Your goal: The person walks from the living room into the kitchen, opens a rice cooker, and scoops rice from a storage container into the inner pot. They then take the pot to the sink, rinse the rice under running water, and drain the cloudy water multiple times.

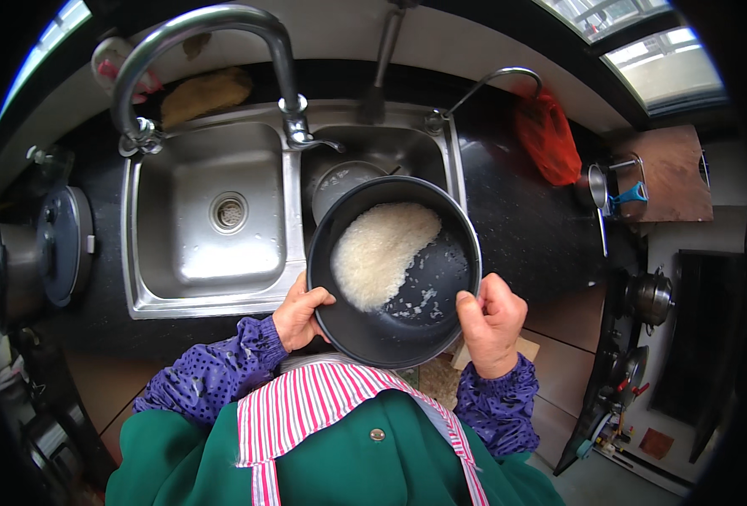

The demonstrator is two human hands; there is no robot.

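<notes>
Between both hands I hold a dark rice-cooker inner pot point(424, 335) by its rim, in front of the double sink. White rice point(380, 253) lies heaped toward the pot's upper left, and loose grains stick to the bare bottom at right. My left hand point(302, 314) grips the left rim, its thumb over the edge. On the right rim, my right hand point(491, 319) has its thumb on top and its fingers outside. Behind the pot, partly covered by it, a round pan or bowl point(339, 180) sits in the right basin.
The left steel basin point(209, 253) has a strainer drain point(229, 213). A curved faucet point(222, 12) arches above it. At right are a red plastic bag point(547, 139) and a small saucepan point(597, 186). A cooker lid point(63, 246) stands at left.
</notes>
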